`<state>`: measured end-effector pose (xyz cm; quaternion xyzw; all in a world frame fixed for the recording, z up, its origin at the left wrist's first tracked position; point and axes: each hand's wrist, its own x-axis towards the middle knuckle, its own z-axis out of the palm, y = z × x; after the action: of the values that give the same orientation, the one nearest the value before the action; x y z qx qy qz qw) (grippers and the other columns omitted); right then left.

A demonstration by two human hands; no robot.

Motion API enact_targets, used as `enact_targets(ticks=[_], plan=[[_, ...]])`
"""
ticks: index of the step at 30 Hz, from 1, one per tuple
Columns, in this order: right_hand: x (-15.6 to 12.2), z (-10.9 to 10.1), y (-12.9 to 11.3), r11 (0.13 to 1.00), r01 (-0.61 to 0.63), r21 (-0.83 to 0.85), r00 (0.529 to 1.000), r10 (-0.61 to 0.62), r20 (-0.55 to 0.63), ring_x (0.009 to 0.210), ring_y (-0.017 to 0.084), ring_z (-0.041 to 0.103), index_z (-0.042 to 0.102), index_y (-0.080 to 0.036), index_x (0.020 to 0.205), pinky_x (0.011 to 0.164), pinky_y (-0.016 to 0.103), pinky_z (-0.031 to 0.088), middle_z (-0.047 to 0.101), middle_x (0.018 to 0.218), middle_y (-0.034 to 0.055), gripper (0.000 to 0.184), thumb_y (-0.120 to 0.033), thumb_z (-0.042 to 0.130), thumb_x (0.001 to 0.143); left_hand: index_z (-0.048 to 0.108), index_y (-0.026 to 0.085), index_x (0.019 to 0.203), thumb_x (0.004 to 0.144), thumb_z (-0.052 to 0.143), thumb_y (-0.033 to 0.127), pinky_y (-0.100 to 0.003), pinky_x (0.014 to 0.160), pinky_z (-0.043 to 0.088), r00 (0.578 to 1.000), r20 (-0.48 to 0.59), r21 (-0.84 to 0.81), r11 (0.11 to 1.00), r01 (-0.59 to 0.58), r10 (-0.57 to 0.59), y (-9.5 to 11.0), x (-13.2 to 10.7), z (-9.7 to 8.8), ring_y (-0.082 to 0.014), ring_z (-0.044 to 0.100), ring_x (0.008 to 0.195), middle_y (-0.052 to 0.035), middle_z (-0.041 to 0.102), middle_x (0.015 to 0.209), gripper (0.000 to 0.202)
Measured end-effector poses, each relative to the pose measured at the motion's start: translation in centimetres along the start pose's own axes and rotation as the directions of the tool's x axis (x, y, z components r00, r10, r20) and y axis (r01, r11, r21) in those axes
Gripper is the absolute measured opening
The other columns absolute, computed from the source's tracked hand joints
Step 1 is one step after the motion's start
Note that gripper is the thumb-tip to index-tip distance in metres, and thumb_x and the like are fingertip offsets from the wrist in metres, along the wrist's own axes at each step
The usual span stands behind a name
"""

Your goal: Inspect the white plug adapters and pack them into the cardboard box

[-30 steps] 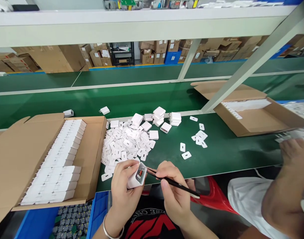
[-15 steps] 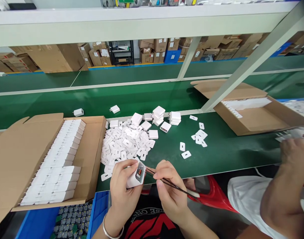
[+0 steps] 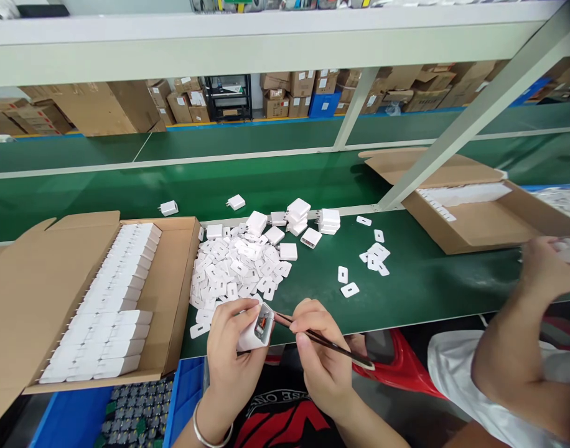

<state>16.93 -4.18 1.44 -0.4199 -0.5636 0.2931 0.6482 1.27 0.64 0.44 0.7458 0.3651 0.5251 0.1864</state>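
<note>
My left hand (image 3: pixel 233 348) is closed around a white charger housing (image 3: pixel 253 336), its open end tilted toward the right so that parts inside show. Between the thumb and fingers of my right hand (image 3: pixel 323 358) are dark tweezers (image 3: pixel 329 343); their tips reach the rim of the housing, and whether they touch anything inside I cannot tell. Just beyond my hands lies a heap of small white cover plates (image 3: pixel 238 267), each with a slot. White charger housings (image 3: pixel 298 214) stand stacked behind that heap.
An open carton (image 3: pixel 173 298) with rows of white chargers (image 3: pixel 102 330) is on the left. Below it sits a blue bin (image 3: pixel 185 392) of circuit boards (image 3: pixel 138 410). Two chargers lie on the green conveyor belt (image 3: pixel 275 180). A co-worker's hand (image 3: pixel 544 267) is beside another carton (image 3: pixel 471 230).
The two chargers on the belt have shifted right. The tweezers' arms look closer together. My left hand and the housing have hardly moved; the co-worker's arm has changed position.
</note>
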Motion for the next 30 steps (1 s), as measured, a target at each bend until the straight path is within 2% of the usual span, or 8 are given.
enact_targets(ticks=[8, 12, 15, 17, 19, 24, 27, 30], plan=[[0.8, -0.1, -0.6, 0.994, -0.07, -0.084, 0.992, 0.078, 0.096, 0.088, 0.017, 0.053, 0.061, -0.023, 0.104, 0.076, 0.033, 0.044, 0.054, 0.093, 0.0025, 0.014, -0.012, 0.052, 0.103, 0.064, 0.017, 0.124, 0.087, 0.064, -0.008, -0.04, 0.101, 0.052, 0.985, 0.084, 0.034, 0.988, -0.154, 0.15, -0.6, 0.4, -0.3, -0.0222, 0.061, 0.118, -0.0103, 0.067, 0.124, 0.045], [1.0, -0.7, 0.7, 0.995, -0.066, 0.07, 0.992, 0.073, -0.1, 0.089, 0.018, 0.057, 0.064, -0.025, 0.107, 0.074, 0.033, 0.049, 0.054, 0.096, 0.0034, 0.019, -0.019, 0.046, 0.107, 0.063, 0.021, 0.125, 0.088, 0.068, -0.004, -0.04, 0.103, 0.053, 0.995, 0.075, -0.029, 0.998, -0.058, 0.06, -1.1, 0.0, -0.2, -0.0211, 0.063, 0.119, -0.0087, 0.068, 0.124, 0.045], [1.6, -2.8, 3.4, 0.971, -0.117, -0.206, 0.986, 0.09, -0.138, 0.1, 0.02, 0.061, 0.066, -0.026, 0.116, 0.083, 0.038, 0.053, 0.058, 0.109, 0.0065, 0.022, -0.02, 0.046, 0.108, 0.063, 0.025, 0.124, 0.093, 0.07, 0.007, -0.037, 0.103, 0.055, 0.986, 0.077, -0.116, 0.981, 0.153, -0.145, -1.8, -1.0, 0.0, -0.0202, 0.064, 0.121, -0.007, 0.069, 0.125, 0.037], [1.9, -4.8, 6.1, 0.822, -0.118, -0.557, 0.993, 0.114, -0.042, 0.102, 0.022, 0.061, 0.068, -0.024, 0.116, 0.087, 0.04, 0.053, 0.06, 0.11, 0.008, 0.022, -0.02, 0.048, 0.106, 0.063, 0.026, 0.126, 0.097, 0.069, 0.017, -0.036, 0.103, 0.055, 0.934, 0.124, -0.192, 0.916, 0.353, -0.334, -2.4, -1.7, 0.2, -0.0202, 0.065, 0.123, -0.0072, 0.069, 0.128, 0.03], [2.3, -6.9, 9.0, 0.585, -0.037, -0.81, 0.985, 0.16, 0.07, 0.103, 0.025, 0.06, 0.067, -0.02, 0.118, 0.087, 0.041, 0.054, 0.061, 0.11, 0.0103, 0.028, -0.014, 0.045, 0.103, 0.063, 0.025, 0.125, 0.099, 0.068, 0.029, -0.034, 0.1, 0.056, 0.847, 0.182, -0.266, 0.804, 0.532, -0.5, -3.0, -2.4, 0.5, -0.0199, 0.067, 0.12, -0.0083, 0.069, 0.129, 0.027], [3.4, -9.9, 13.0, 0.424, 0.004, -0.906, 0.951, 0.28, 0.135, 0.112, 0.031, 0.06, 0.069, -0.016, 0.126, 0.092, 0.046, 0.052, 0.066, 0.122, 0.0146, 0.061, 0.008, 0.037, 0.081, 0.06, 0.02, 0.121, 0.095, 0.072, 0.047, -0.028, 0.087, 0.056, 0.673, 0.268, -0.4, 0.556, 0.729, -0.689, -4.6, -3.4, 1.1, -0.019, 0.067, 0.106, -0.01, 0.071, 0.118, 0.039], [4.6, -11.3, 12.8, 0.364, -0.025, -0.931, 0.943, 0.317, 0.099, 0.12, 0.026, 0.059, 0.062, -0.022, 0.14, 0.097, 0.04, 0.05, 0.064, 0.135, 0.0099, 0.073, 0.01, 0.035, 0.08, 0.06, 0.019, 0.118, 0.092, 0.074, 0.049, -0.028, 0.086, 0.053, 0.643, 0.298, -0.413, 0.512, 0.753, -0.706, -5.0, -3.6, 1.2, -0.0189, 0.065, 0.105, -0.0103, 0.07, 0.118, 0.042], [5.4, -13.5, 12.2, 0.244, -0.187, -0.952, 0.942, 0.319, -0.103, 0.119, 0.027, 0.06, 0.059, -0.018, 0.137, 0.092, 0.038, 0.051, 0.064, 0.13, 0.0127, 0.048, -0.006, 0.041, 0.094, 0.06, 0.019, 0.116, 0.09, 0.075, 0.047, -0.027, 0.084, 0.052, 0.626, 0.305, -0.424, 0.486, 0.764, -0.718, -4.7, -3.6, 1.2, -0.0188, 0.064, 0.104, -0.0096, 0.069, 0.117, 0.041]])
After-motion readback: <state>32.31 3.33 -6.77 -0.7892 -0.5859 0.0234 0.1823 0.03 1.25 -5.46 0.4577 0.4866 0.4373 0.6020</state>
